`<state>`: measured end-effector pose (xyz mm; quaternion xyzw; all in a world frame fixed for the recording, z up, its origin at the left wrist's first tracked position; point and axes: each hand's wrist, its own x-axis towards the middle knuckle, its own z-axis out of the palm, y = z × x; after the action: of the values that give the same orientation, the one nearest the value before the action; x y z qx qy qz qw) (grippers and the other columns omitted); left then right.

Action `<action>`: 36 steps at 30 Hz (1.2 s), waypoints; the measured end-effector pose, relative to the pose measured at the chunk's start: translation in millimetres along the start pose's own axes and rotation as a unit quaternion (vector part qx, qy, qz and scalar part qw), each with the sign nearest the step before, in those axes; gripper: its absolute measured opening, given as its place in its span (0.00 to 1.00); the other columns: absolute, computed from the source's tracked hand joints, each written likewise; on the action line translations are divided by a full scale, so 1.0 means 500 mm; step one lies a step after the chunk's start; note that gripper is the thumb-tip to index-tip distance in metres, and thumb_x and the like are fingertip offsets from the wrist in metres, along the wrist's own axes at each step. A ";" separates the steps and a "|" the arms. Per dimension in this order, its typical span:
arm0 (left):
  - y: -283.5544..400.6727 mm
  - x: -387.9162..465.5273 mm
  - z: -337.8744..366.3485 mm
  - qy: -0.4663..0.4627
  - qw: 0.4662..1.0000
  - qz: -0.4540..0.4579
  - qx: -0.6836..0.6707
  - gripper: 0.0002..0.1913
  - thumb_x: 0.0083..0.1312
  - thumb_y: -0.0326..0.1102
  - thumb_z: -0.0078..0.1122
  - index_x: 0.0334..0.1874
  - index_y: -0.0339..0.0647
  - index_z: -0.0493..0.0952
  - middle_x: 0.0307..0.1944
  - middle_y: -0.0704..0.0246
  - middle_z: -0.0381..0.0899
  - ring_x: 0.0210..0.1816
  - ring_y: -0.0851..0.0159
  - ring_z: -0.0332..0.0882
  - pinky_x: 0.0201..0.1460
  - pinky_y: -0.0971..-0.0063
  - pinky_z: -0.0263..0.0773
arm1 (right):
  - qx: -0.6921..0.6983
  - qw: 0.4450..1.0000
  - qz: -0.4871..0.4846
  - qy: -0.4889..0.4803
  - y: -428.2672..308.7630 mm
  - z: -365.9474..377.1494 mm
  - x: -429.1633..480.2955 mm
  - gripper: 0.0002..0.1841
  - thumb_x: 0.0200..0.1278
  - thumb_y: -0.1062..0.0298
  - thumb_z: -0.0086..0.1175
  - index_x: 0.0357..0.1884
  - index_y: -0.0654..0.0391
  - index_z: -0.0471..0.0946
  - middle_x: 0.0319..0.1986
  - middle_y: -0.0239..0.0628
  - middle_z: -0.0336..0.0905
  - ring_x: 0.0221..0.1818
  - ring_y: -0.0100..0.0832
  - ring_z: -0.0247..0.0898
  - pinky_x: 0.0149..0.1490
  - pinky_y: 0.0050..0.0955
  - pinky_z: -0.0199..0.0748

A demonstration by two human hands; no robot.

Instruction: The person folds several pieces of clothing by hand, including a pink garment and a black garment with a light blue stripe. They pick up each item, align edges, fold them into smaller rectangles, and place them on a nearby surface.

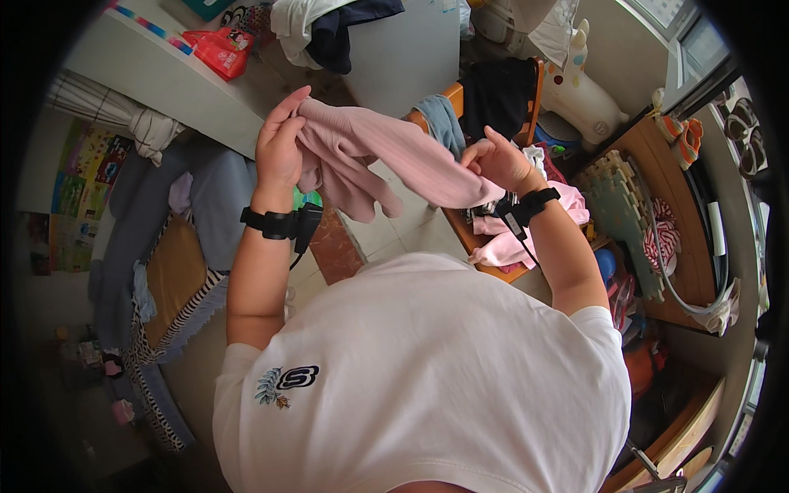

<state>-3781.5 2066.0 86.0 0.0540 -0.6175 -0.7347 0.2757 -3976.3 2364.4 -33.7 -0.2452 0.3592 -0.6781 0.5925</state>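
Note:
A ribbed pink garment (394,148) is stretched in the air in front of my chest, one long part reaching from hand to hand. My left hand (280,145) grips its gathered upper left end between thumb and fingers. Loose folds hang below that hand. At the other end, my right hand (499,161) has its curled fingers on the garment's upper edge, with the thumb pointing up. The fingertips behind the cloth are partly hidden. Black straps with small devices and cables circle both wrists.
Beyond the right hand, a wooden chair (535,92) carries dark and blue-grey clothes. Pink clothes (505,246) lie on a wooden surface below that hand. A red bag (223,50) rests on the white cabinet (166,80). At left is a bed (179,283); foam mats (616,209) stand at right.

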 end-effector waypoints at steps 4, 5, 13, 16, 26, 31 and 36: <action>0.003 -0.008 -0.009 -0.039 0.997 0.001 -0.065 0.16 0.60 0.17 0.39 0.44 0.34 0.78 0.47 0.65 0.77 0.48 0.68 0.73 0.57 0.75 0.67 | -0.253 0.947 0.125 0.154 0.041 0.019 0.052 0.38 0.61 0.36 0.49 0.62 0.59 0.67 0.50 0.43 0.72 0.55 0.35 0.67 0.61 0.32 0.60; 0.006 -0.009 -0.010 -0.026 0.999 -0.006 -0.045 0.15 0.60 0.17 0.39 0.41 0.34 0.78 0.46 0.65 0.78 0.48 0.68 0.73 0.56 0.75 0.67 | -0.314 0.928 0.102 0.174 0.057 0.027 0.068 0.44 0.58 0.38 0.56 0.69 0.59 0.59 0.59 0.48 0.67 0.61 0.38 0.64 0.64 0.35 0.58; 0.040 -0.009 -0.029 -0.075 0.996 0.053 -0.022 0.10 0.61 0.20 0.41 0.31 0.40 0.75 0.37 0.70 0.77 0.35 0.70 0.75 0.37 0.79 0.72 | -0.310 0.949 -0.007 0.066 0.123 0.074 0.208 0.49 0.52 0.52 0.66 0.73 0.55 0.49 0.67 0.42 0.58 0.70 0.38 0.52 0.70 0.34 0.50; 0.034 -0.019 -0.067 -0.005 1.000 0.007 -0.007 0.11 0.61 0.21 0.41 0.32 0.40 0.76 0.33 0.71 0.77 0.26 0.73 0.73 0.24 0.82 0.68 | -0.152 0.987 -0.010 0.050 0.113 0.085 0.218 0.42 0.55 0.54 0.65 0.70 0.55 0.57 0.65 0.39 0.61 0.66 0.36 0.56 0.69 0.35 0.53; -0.062 -0.066 -0.059 -0.102 0.935 -0.078 0.332 0.22 0.66 0.41 0.49 0.58 0.34 0.73 0.67 0.57 0.61 0.72 0.59 0.50 0.71 0.65 0.49 | -0.187 0.979 -0.071 -0.046 0.088 0.147 0.268 0.29 0.56 0.63 0.64 0.60 0.59 0.70 0.56 0.39 0.71 0.57 0.36 0.67 0.63 0.33 0.64; -0.103 -0.082 -0.023 -0.096 0.934 -0.101 0.330 0.32 0.66 0.49 0.57 0.62 0.28 0.66 0.64 0.55 0.63 0.66 0.64 0.59 0.67 0.70 0.57 | -0.466 0.840 -0.275 -0.045 0.108 0.206 0.292 0.33 0.46 0.71 0.65 0.58 0.58 0.70 0.57 0.46 0.68 0.60 0.45 0.64 0.63 0.35 0.63; -0.084 -0.090 -0.061 -0.027 0.976 -0.215 -0.034 0.27 0.73 0.46 0.46 0.64 0.29 0.63 0.60 0.63 0.70 0.61 0.67 0.67 0.65 0.72 0.61 | -0.523 0.772 -0.359 0.048 0.069 0.205 0.256 0.39 0.41 0.68 0.69 0.61 0.55 0.66 0.57 0.49 0.64 0.59 0.49 0.63 0.62 0.38 0.64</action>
<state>-3745.3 2064.2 28.0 0.1567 -0.5727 -0.7989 0.0961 -3899.7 2217.2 -9.0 -0.5955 0.5722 -0.5598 0.0682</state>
